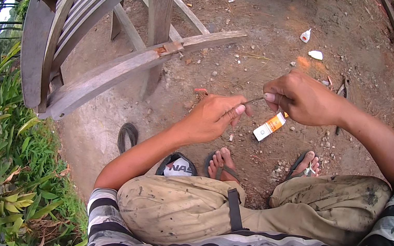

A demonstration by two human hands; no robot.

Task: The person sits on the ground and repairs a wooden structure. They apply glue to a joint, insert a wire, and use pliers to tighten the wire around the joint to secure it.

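Note:
My left hand (pixel 215 118) and my right hand (pixel 302 98) meet in front of my knees, both closed in a pinch. Between their fingertips runs a thin dark strip (pixel 254 100), possibly wire or a slim stick; its exact kind is too small to make out. Just below my right hand, a small orange and white carton (pixel 269 127) lies on the dirt. To the left stands a weathered wooden chair (pixel 155 15) with a slatted part. Its curved rail (pixel 111 73) reaches toward my hands, with a broken, lighter patch (pixel 169 48) at the joint.
Two small white plastic pieces (pixel 305 35), one bottle-shaped, lie on the ground beyond my right hand. A dark plier-like tool (pixel 343 89) rests behind my right wrist. By my left forearm are a dark coil (pixel 127 137) and a cap (pixel 178 166). Plants (pixel 18 181) border the left.

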